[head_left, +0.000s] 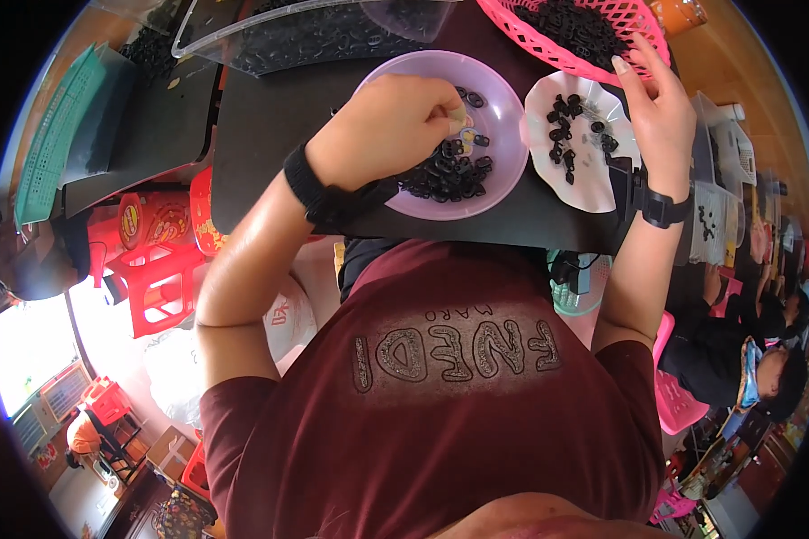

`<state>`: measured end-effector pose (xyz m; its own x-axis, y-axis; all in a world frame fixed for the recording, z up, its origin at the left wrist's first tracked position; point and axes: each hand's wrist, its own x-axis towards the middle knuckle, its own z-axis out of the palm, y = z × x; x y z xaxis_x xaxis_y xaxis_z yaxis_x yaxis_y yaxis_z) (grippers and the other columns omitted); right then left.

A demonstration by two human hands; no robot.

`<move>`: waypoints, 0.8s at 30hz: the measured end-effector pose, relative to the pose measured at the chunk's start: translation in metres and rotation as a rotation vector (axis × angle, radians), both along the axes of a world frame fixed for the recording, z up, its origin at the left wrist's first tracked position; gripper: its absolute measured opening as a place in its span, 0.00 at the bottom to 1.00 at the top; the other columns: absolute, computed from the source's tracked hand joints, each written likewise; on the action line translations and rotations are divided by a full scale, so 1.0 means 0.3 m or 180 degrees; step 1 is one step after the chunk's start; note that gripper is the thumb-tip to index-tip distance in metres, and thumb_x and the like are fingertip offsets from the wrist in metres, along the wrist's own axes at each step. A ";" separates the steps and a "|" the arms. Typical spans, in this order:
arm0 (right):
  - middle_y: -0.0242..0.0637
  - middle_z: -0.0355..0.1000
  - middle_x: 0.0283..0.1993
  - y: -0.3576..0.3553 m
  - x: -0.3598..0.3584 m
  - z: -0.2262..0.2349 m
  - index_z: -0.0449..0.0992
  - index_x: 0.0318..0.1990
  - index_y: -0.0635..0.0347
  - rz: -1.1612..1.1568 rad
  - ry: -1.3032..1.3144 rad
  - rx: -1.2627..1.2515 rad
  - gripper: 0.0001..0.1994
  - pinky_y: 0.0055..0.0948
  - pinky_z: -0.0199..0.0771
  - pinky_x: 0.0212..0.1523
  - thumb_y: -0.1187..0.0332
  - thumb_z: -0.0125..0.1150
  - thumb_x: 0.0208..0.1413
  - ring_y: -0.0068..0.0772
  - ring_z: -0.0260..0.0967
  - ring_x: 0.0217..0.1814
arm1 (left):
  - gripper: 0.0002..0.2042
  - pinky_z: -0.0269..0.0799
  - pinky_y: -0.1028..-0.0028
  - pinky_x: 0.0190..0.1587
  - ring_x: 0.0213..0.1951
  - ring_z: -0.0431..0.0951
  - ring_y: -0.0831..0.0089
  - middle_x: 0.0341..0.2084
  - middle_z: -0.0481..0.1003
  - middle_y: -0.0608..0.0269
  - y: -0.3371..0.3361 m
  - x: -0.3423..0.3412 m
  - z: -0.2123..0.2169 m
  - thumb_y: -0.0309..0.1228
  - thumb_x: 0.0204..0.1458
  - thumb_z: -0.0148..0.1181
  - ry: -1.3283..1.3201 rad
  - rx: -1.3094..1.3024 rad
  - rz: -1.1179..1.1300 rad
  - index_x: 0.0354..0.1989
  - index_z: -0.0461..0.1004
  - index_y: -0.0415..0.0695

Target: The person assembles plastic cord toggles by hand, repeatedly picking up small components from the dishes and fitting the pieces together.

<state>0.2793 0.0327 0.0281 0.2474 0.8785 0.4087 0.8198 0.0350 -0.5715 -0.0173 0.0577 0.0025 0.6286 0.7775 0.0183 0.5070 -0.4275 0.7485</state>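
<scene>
Head view: at 12 o'clock, black pieces (454, 182) in a purple bowl (510, 135); left hand (388, 119) above, curled (any held piece hidden; cannot tell). At 2 o'clock, right hand (663, 106), fingers parted, beside a pink basket (548, 49). Apparently sorting; next called for, lifting one piece singly.

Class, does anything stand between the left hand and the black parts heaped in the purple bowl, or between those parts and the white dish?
Nothing visible separates the left hand from the black parts. Toward the white dish, the purple bowl's right rim and the dish's wavy edge stand in between.
</scene>
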 end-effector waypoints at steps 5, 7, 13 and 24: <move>0.30 0.78 0.46 -0.058 -0.016 -0.003 0.78 0.54 0.54 0.0244 0.0006 0.0551 0.17 0.18 0.70 0.39 0.63 0.64 0.58 0.15 0.69 0.36 | 0.08 0.73 0.66 0.36 0.31 0.78 0.58 0.25 0.77 0.53 0.079 0.064 -0.050 0.29 0.49 0.58 0.0344 0.0765 -0.0392 0.35 0.77 0.39; 0.30 0.78 0.41 -0.081 -0.004 -0.030 0.79 0.50 0.56 0.0285 0.0176 0.0531 0.14 0.18 0.69 0.35 0.65 0.65 0.57 0.16 0.69 0.32 | 0.08 0.73 0.62 0.38 0.32 0.78 0.55 0.26 0.77 0.53 0.091 0.100 -0.057 0.30 0.48 0.58 0.0581 0.0882 -0.0603 0.33 0.76 0.40; 0.38 0.78 0.36 -0.140 0.068 -0.063 0.81 0.39 0.60 0.0448 0.0217 -0.0150 0.08 0.24 0.72 0.33 0.69 0.64 0.53 0.27 0.73 0.30 | 0.06 0.72 0.57 0.41 0.35 0.77 0.52 0.28 0.77 0.50 0.056 0.156 -0.097 0.29 0.46 0.59 0.0981 0.1078 -0.0914 0.31 0.77 0.41; 0.47 0.76 0.33 -0.177 0.107 -0.114 0.81 0.33 0.61 0.1014 -0.1028 -0.1225 0.09 0.40 0.75 0.40 0.69 0.55 0.51 0.50 0.74 0.35 | 0.05 0.76 0.58 0.34 0.31 0.79 0.51 0.26 0.77 0.47 0.006 0.206 -0.012 0.26 0.44 0.59 0.1707 0.1357 -0.1348 0.27 0.78 0.37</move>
